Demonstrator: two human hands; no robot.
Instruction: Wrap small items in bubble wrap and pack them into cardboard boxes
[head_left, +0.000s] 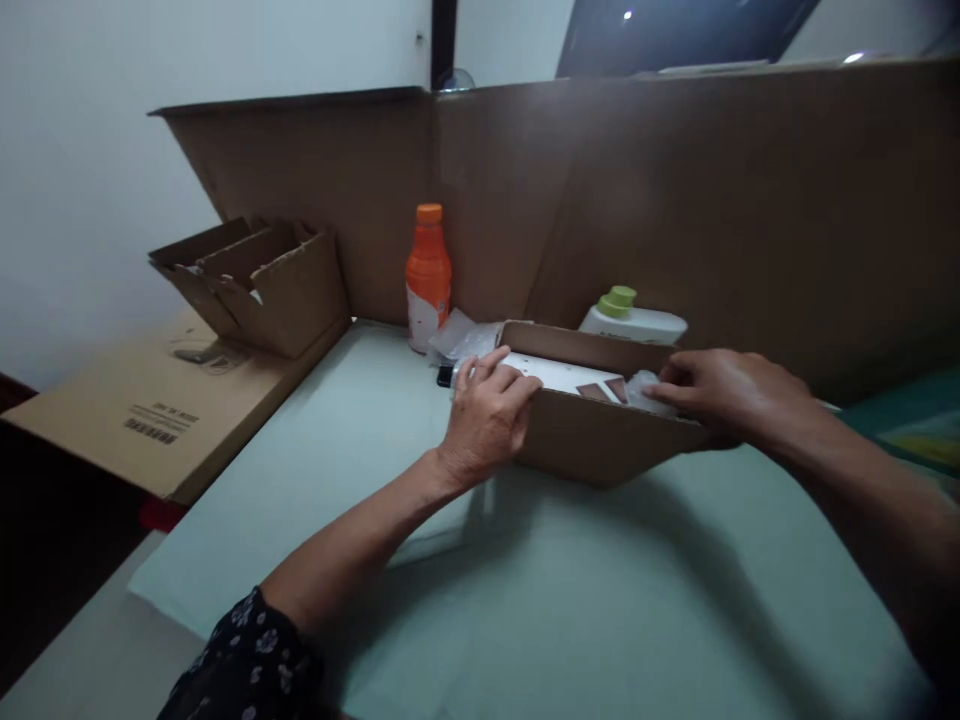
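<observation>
An open cardboard box (592,440) stands tilted on the pale green table cover, with a white item (555,374) marked with brown shapes inside it. My left hand (491,405) grips the box's left end, fingers bent over the rim and thumb side toward me. At the right end, my right hand (716,385) pinches a piece of clear plastic wrap (646,390) between thumb and fingers, just inside the box. More clear bubble wrap (461,338) lies behind my left hand, beside a small black object (445,376). What lies deeper in the box is hidden.
An orange bottle (428,275) and a white bottle with a green cap (634,318) stand behind the box. Tall cardboard panels (675,180) wall the back. At left, a divided carton (292,290) sits on a flat cardboard box (112,420). A pale green cover (337,430) spreads over the table.
</observation>
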